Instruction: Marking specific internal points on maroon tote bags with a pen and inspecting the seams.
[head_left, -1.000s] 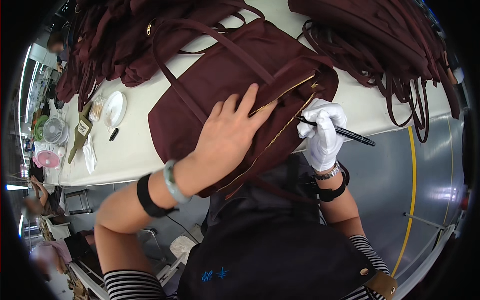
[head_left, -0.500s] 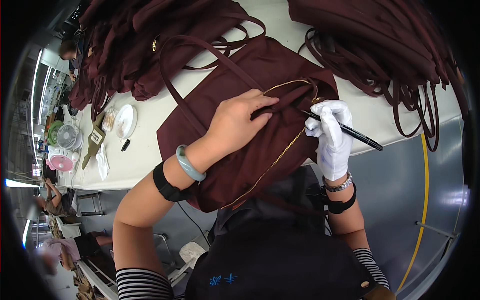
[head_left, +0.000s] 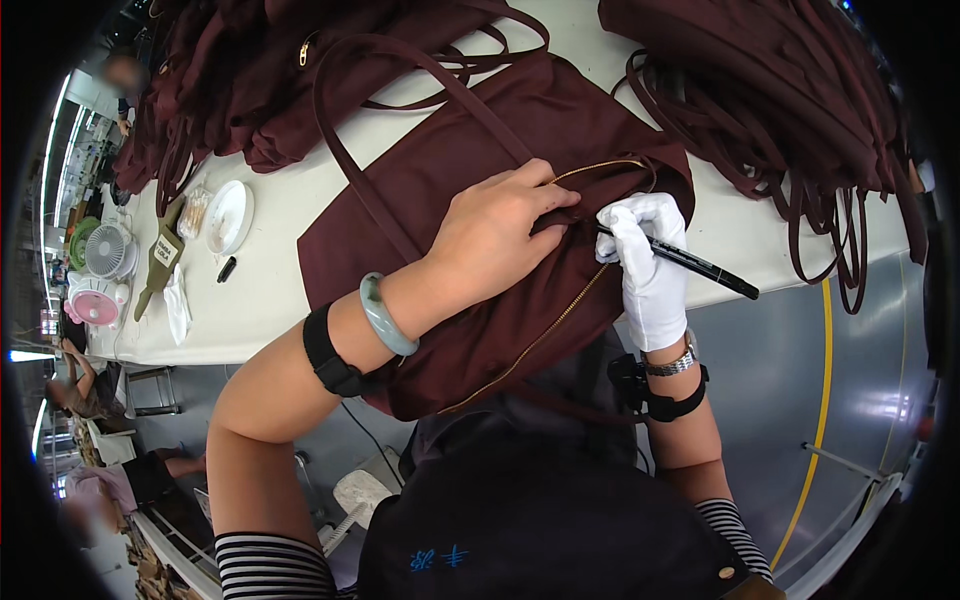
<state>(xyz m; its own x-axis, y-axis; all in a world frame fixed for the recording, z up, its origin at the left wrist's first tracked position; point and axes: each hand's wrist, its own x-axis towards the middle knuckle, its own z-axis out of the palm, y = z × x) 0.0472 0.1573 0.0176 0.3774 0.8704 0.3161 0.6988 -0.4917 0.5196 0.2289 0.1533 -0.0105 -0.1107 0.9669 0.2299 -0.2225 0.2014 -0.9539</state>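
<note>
A dark maroon bag (head_left: 570, 110) lies on the white table, its gold-toothed zipper (head_left: 533, 346) open. My bare left hand (head_left: 497, 225) is closed on a fold of the bag's fabric at the opening, thumb and index finger pinching it. In my white-gloved right hand (head_left: 648, 265) is a black marker pen (head_left: 708, 268), held like a writing tool. The pen's tip end points into the opening, close to my left fingertips; whether it touches the fabric is hidden by the glove.
Piles of similar maroon bags lie at the far left (head_left: 270, 90) and far right (head_left: 740, 80). Left on the table (head_left: 260, 320) are a white plate (head_left: 230, 215), a black pen cap (head_left: 227, 269), a pack of cotton swabs (head_left: 194, 212) and an olive cloth piece (head_left: 158, 262). Small fans (head_left: 108, 250) and people appear beyond.
My right hand has brought the pen leftward and inward, nearer my left fingertips. My left hand keeps its pinch on the fabric. The whole view has shifted slightly.
</note>
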